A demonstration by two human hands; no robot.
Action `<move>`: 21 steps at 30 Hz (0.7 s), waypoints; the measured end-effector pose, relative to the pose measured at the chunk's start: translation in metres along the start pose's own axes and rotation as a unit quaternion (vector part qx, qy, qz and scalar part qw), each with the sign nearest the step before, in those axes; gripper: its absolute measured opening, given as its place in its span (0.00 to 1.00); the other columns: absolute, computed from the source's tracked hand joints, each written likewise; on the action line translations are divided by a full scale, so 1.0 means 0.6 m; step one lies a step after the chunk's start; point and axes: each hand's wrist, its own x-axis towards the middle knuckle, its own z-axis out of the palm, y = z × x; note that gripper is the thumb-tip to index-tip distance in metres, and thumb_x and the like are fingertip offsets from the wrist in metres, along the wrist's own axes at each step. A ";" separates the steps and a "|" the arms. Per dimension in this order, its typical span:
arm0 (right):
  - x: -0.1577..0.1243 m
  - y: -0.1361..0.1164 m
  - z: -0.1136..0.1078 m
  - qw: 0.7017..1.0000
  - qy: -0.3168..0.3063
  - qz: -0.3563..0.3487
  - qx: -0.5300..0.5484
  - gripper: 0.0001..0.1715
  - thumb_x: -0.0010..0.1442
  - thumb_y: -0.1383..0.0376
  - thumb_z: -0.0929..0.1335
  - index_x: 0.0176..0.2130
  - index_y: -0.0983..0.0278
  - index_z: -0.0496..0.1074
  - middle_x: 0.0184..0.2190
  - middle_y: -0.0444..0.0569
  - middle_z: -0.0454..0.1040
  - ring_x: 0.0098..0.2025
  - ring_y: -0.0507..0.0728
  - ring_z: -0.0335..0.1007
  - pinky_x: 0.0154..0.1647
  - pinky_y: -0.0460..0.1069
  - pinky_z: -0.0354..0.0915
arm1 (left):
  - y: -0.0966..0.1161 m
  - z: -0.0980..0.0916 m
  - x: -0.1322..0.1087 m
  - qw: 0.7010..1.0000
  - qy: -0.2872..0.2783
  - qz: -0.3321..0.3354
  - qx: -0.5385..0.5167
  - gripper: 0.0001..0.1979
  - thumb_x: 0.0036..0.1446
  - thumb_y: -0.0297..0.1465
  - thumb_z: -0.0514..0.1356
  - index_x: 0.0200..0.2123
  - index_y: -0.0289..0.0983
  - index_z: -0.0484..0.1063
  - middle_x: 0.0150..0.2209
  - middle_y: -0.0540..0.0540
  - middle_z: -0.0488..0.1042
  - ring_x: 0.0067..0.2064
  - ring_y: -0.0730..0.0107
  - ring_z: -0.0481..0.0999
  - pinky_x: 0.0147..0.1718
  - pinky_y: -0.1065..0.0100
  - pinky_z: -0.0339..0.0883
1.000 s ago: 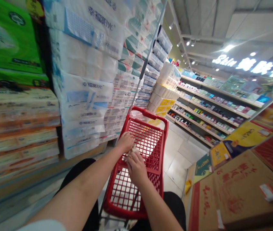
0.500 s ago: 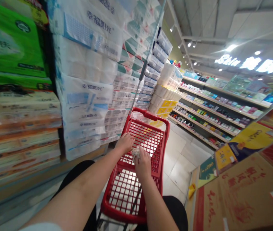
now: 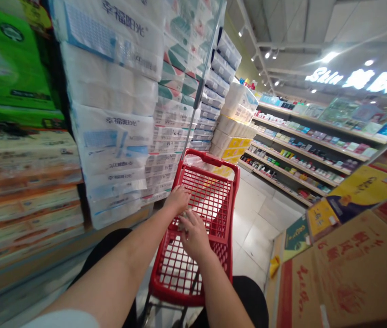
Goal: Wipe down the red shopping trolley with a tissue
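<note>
While open floor (image 3: 251, 218) runs right of the basket (image 3: 176, 297), packs (image 3: 118, 132) stand near its left edge. Above it, the right hand (image 3: 195, 233) has shifted nearer the left hand (image 3: 179, 199), fingers bent over a pale bit (image 3: 183, 222); I cannot tell either grip.

On my remote feed I see curved white fabric sleeve (image 3: 67, 319), bare forearms (image 3: 125, 259), bare hands (image 3: 196, 234), matte black legwear (image 3: 252, 298).
</note>
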 end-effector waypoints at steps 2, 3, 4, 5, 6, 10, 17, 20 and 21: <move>0.000 0.010 -0.003 0.999 -0.020 -0.044 0.019 0.31 0.52 0.73 0.66 0.54 0.57 0.71 0.60 0.48 0.65 0.63 0.61 0.54 0.64 0.58 0.55 | -0.001 0.004 0.002 1.000 0.000 0.004 0.004 0.16 0.64 0.28 0.49 0.38 0.36 0.78 0.45 0.43 0.79 0.56 0.55 0.68 0.58 0.52 0.56; 0.002 0.017 -0.004 0.999 -0.012 -0.046 0.025 0.30 0.52 0.74 0.65 0.54 0.57 0.72 0.58 0.48 0.67 0.62 0.60 0.56 0.63 0.57 0.56 | 0.000 0.005 0.003 1.000 0.002 0.003 0.004 0.17 0.64 0.28 0.48 0.38 0.36 0.78 0.45 0.43 0.79 0.56 0.55 0.68 0.57 0.52 0.56; 0.004 0.025 -0.004 0.999 0.010 -0.031 0.027 0.30 0.53 0.75 0.64 0.54 0.57 0.72 0.57 0.49 0.68 0.60 0.59 0.58 0.62 0.56 0.58 | 0.000 0.007 0.004 1.000 0.004 0.001 0.004 0.17 0.64 0.28 0.48 0.39 0.36 0.78 0.45 0.43 0.79 0.56 0.55 0.68 0.57 0.52 0.56; 0.006 0.033 -0.002 0.999 0.045 -0.001 0.022 0.31 0.54 0.76 0.63 0.54 0.58 0.71 0.55 0.50 0.69 0.58 0.58 0.60 0.60 0.56 0.60 | 0.001 0.008 0.005 1.000 0.007 -0.001 0.003 0.17 0.64 0.28 0.48 0.39 0.36 0.78 0.45 0.43 0.79 0.55 0.56 0.68 0.57 0.52 0.56; 0.008 0.039 0.000 0.995 0.087 0.037 0.013 0.31 0.55 0.76 0.61 0.55 0.60 0.70 0.54 0.52 0.69 0.57 0.59 0.61 0.59 0.57 0.61 | 0.001 0.009 0.006 1.000 0.008 -0.004 0.001 0.17 0.64 0.29 0.48 0.39 0.35 0.78 0.46 0.43 0.79 0.56 0.56 0.68 0.58 0.52 0.56; 0.012 0.042 0.015 0.991 0.124 0.047 -0.013 0.30 0.56 0.76 0.60 0.56 0.62 0.69 0.55 0.54 0.68 0.58 0.60 0.59 0.59 0.58 0.60 | 0.001 0.011 0.010 1.000 0.005 -0.013 -0.001 0.16 0.64 0.29 0.49 0.39 0.36 0.78 0.46 0.43 0.79 0.56 0.56 0.68 0.59 0.52 0.55; 0.046 0.084 0.004 0.983 0.152 0.102 -0.023 0.29 0.56 0.76 0.60 0.53 0.61 0.71 0.48 0.52 0.73 0.50 0.59 0.65 0.53 0.56 0.64 | -0.006 0.018 0.019 1.000 -0.007 -0.016 -0.008 0.17 0.64 0.29 0.48 0.40 0.36 0.78 0.47 0.44 0.78 0.57 0.57 0.67 0.59 0.52 0.56; 0.062 0.107 0.005 0.974 0.180 0.130 -0.042 0.25 0.57 0.74 0.61 0.52 0.62 0.72 0.47 0.54 0.74 0.51 0.60 0.66 0.52 0.56 0.64 | -0.007 0.022 0.022 1.000 -0.003 -0.017 -0.010 0.18 0.64 0.29 0.48 0.40 0.36 0.78 0.46 0.44 0.78 0.57 0.56 0.67 0.59 0.52 0.55; 0.063 0.108 0.010 0.978 0.171 0.108 -0.043 0.25 0.58 0.73 0.61 0.53 0.62 0.72 0.49 0.54 0.73 0.53 0.60 0.65 0.54 0.56 0.63 | -0.008 0.023 0.024 1.000 0.001 -0.019 -0.010 0.18 0.65 0.30 0.48 0.41 0.36 0.78 0.46 0.44 0.79 0.56 0.56 0.67 0.59 0.52 0.55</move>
